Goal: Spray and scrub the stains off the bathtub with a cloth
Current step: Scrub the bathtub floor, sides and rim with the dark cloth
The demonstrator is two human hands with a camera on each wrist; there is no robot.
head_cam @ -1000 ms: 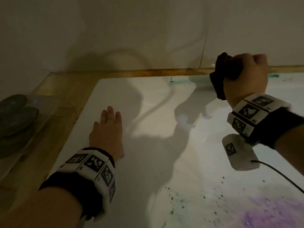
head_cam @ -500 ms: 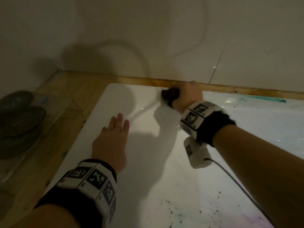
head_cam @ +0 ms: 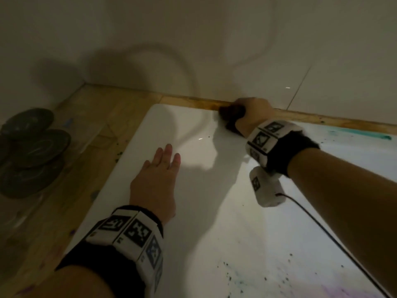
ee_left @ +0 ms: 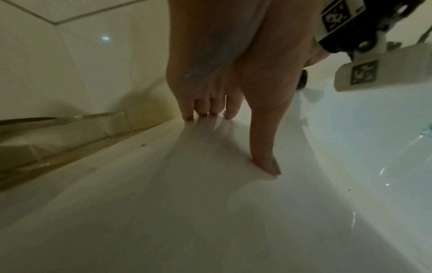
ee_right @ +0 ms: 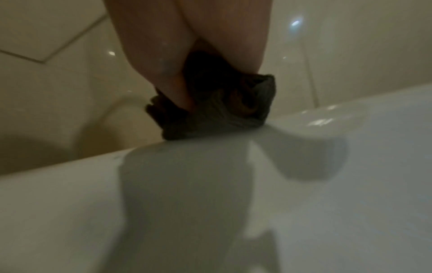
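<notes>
R hand (head_cam: 255, 117) is fisted w/ fingers (ee_right: 163, 55) curled tight round a bunched dark cloth (ee_right: 210, 112), pressing it onto the far rim of the glossy white bathtub (head_cam: 193, 211), right by the wooden ledge (head_cam: 322, 120) under the tiled wall. L hand (head_cam: 155, 181) lies flat on the tub rim nr the corner, fingers (ee_left: 230, 109) straight, close together, holding nothing. Teal smear (head_cam: 361, 134) on far rim to the right; dark specks (head_cam: 257, 274) and purple stain (head_cam: 352, 291) nearer.

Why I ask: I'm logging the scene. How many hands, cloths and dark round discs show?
hands: 2 (left hand, right hand)
cloth: 1
dark round discs: 3
Total: 6
</notes>
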